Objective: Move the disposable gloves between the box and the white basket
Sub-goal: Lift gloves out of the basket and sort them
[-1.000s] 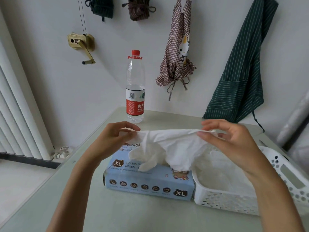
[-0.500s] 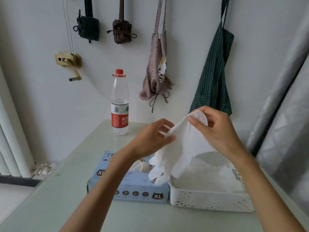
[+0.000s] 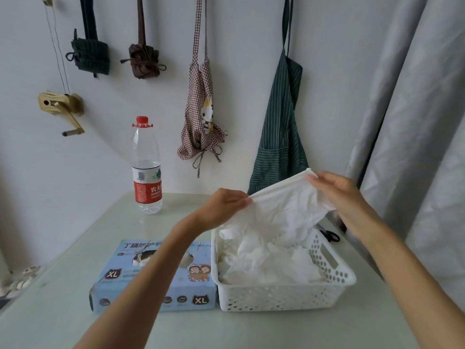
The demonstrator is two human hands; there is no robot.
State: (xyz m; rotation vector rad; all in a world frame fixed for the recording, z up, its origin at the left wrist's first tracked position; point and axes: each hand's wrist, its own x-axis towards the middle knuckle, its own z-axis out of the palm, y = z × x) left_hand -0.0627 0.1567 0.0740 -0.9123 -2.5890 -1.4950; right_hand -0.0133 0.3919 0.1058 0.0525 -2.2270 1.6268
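Both hands, left hand (image 3: 224, 206) and right hand (image 3: 337, 190), pinch a glove (image 3: 284, 210) stretched above the white basket (image 3: 281, 295), so letting go into it seems next.

Held glove (image 3: 284, 210): white, thin and crumpled, stretched by its cuff between the left hand (image 3: 222, 206) and the right hand (image 3: 337, 190), fingers dangling below the grip into the basket.
Glove pile (image 3: 266, 258): loose white heap, right under the pinched cuff, filling the basket.
White basket (image 3: 276, 297): perforated plastic, directly beneath both hands.
Glove box (image 3: 153, 275): pale blue, marked XL, lying flat below and left of the grip, touching the basket's left wall.
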